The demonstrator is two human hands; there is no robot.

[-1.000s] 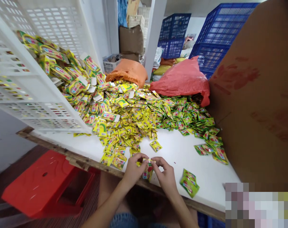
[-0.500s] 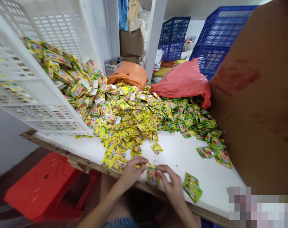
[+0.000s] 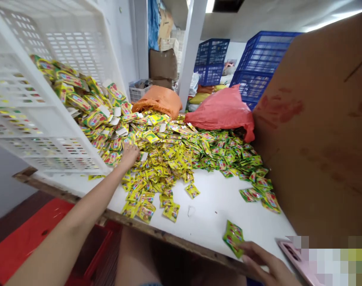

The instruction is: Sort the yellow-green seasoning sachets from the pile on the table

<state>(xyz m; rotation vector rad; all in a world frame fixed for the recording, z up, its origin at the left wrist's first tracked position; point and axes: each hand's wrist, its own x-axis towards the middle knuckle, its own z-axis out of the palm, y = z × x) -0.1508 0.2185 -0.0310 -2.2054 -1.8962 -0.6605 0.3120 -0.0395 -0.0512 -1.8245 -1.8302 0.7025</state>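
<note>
With a clock face centred in the view, stretched out to nine o'clock with the left hand (image 3: 131, 154), knuckles up, onto small printed boxes (image 3: 97, 117) spilling from a tipped white crate (image 3: 57, 121) farther out. Cannot tell, with the fingertips poorly seen against the print, whether gripping a box or only touching. Touching at five, with the right hand (image 3: 246, 253), the lower edge of the green packets (image 3: 233, 237) lying by the front of the white table (image 3: 204, 222); holding thumb and forefinger apart, clamped on nothing. Note a pink phone (image 3: 295, 258) at four, just beside that hand. Note a yellow heap (image 3: 153, 174) around the centre, running into a green heap (image 3: 228, 153) at three, plus a lone yellow packet (image 3: 192, 191) at six. Find an orange sack (image 3: 159, 101) at eleven, a red sack (image 3: 222, 111) at two, brown cardboard (image 3: 312, 159) at three and a red stool (image 3: 22, 234) at eight.
</note>
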